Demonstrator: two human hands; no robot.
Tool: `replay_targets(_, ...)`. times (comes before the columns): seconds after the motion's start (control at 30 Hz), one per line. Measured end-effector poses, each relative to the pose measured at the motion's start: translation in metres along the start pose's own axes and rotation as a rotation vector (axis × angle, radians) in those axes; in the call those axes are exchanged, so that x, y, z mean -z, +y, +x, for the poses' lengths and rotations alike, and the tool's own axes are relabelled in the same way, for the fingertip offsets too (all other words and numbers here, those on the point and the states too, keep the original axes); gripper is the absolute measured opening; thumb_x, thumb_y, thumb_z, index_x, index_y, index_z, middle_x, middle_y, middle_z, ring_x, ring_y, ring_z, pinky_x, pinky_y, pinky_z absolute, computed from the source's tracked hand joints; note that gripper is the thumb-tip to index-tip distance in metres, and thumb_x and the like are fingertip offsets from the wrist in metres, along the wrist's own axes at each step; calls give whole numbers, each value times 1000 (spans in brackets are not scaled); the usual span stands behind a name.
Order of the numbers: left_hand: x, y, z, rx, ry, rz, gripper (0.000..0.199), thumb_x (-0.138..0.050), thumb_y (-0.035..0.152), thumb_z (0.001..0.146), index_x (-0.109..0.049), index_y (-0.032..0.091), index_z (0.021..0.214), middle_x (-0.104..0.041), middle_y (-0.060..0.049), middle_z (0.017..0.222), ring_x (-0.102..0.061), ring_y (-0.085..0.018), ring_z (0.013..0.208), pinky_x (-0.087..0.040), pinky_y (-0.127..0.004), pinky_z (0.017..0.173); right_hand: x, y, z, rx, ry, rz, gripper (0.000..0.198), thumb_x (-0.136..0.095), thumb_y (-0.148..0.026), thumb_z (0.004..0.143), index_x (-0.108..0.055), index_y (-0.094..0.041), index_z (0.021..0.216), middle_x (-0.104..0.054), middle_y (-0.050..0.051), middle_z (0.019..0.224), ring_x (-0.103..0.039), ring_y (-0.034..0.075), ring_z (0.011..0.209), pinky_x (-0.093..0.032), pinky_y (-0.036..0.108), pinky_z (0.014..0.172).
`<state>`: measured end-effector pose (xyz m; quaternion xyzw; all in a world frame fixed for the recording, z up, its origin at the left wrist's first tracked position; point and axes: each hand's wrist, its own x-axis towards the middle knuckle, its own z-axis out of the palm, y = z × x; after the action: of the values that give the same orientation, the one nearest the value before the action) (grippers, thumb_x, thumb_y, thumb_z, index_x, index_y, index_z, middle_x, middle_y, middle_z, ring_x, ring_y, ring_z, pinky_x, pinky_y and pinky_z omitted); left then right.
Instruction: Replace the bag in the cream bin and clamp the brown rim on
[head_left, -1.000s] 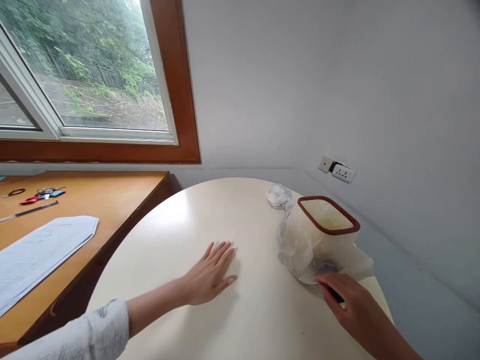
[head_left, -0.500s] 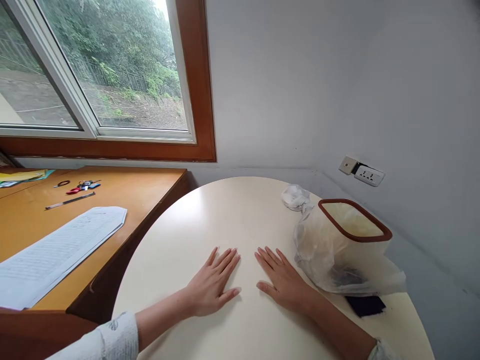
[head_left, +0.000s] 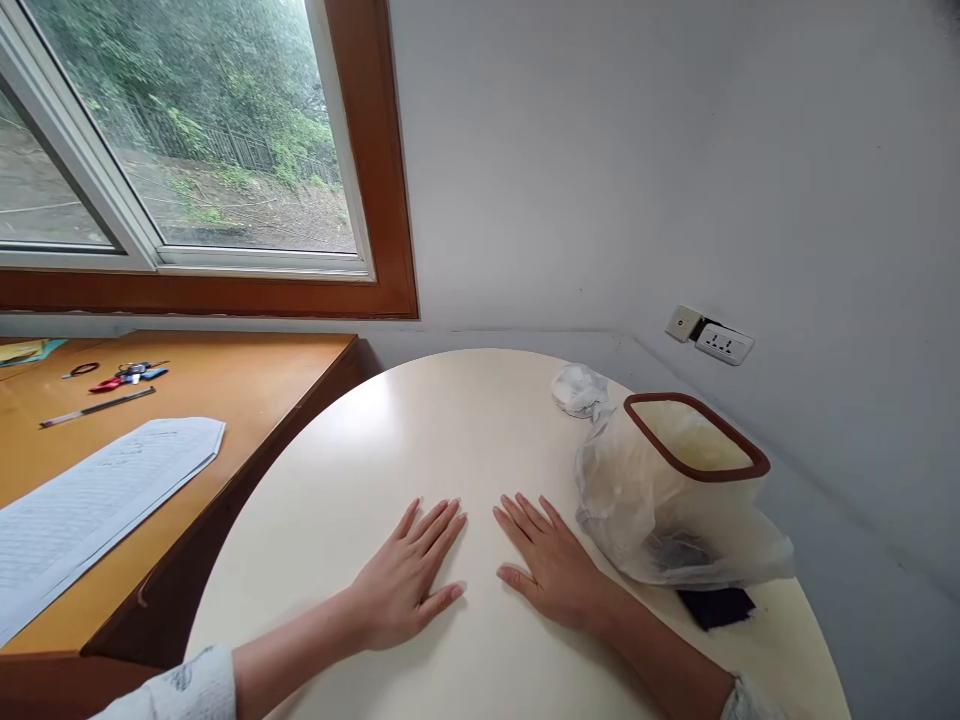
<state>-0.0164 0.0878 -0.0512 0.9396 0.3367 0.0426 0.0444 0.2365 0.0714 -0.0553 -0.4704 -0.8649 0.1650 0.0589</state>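
Observation:
My left hand [head_left: 411, 578] lies palm down on the cream round table [head_left: 435, 430], its fingers stretched out and thumb apart. Beside it, my right hand [head_left: 551, 565] rests flat on the same surface, fingers also spread. Neither hand holds anything. Close to my right hand stands a waste bin [head_left: 697, 462] with a brown rim, wrapped in a translucent plastic bag [head_left: 622, 500]. Something dark shows dimly through the bag. A dark cloth piece [head_left: 716, 607] lies partly under the bag.
A crumpled white plastic bundle [head_left: 580, 390] sits behind the bin. On the wooden desk [head_left: 247, 375] at left are paper sheets [head_left: 112, 490], a pen [head_left: 97, 407], keys [head_left: 135, 373] and a dark ring-shaped band [head_left: 81, 370]. A wall socket [head_left: 724, 343] is at right.
The view has turned slightly right, so the scene sits a little further left. Both hands stay flat on the table in the same pose.

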Motion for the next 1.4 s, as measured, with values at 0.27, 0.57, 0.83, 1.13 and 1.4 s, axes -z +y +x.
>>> replay_targets(0.27,-3,-3,-1,-16,43,-11,66,-35,46,89,-3,25,142,-12,-5,148,-17,-26,135,-5,-49,110,5,0,-1,5,23,43,62,-19,-56,89,-14,-24,142,-12,2,149,-6,20,137,-2,44,111)
replay_targets(0.57,2,0,27,307,206,-410,37,-35,38,89,-44,27,123,-52,-4,127,-50,-21,114,-38,-39,97,-1,1,0,105,271,-2,37,-37,-30,91,-46,-21,125,-50,6,130,-41,19,122,-28,40,103)
replay_targets(0.83,14,-3,64,541,482,-813,10,-45,29,77,-45,21,70,-57,0,74,-57,-18,81,-41,-25,62,73,11,-41,110,822,-137,16,-45,-15,85,-58,-18,93,-65,5,85,-58,17,82,-44,34,78)
replay_targets(1.13,0,-18,60,617,619,-1021,17,-48,19,65,-33,19,57,-38,5,57,-36,-9,54,-27,-21,51,122,79,-111,-331,633,-398,36,-46,-47,84,-55,-23,109,-63,6,106,-55,25,102,-41,47,89)
replay_targets(1.4,0,-18,58,659,638,-1039,24,-52,35,72,-38,19,61,-38,5,57,-36,-9,53,-28,-22,51,117,92,-110,-175,635,-299,22,-48,-38,85,-57,-22,96,-64,6,93,-60,22,89,-51,37,71)
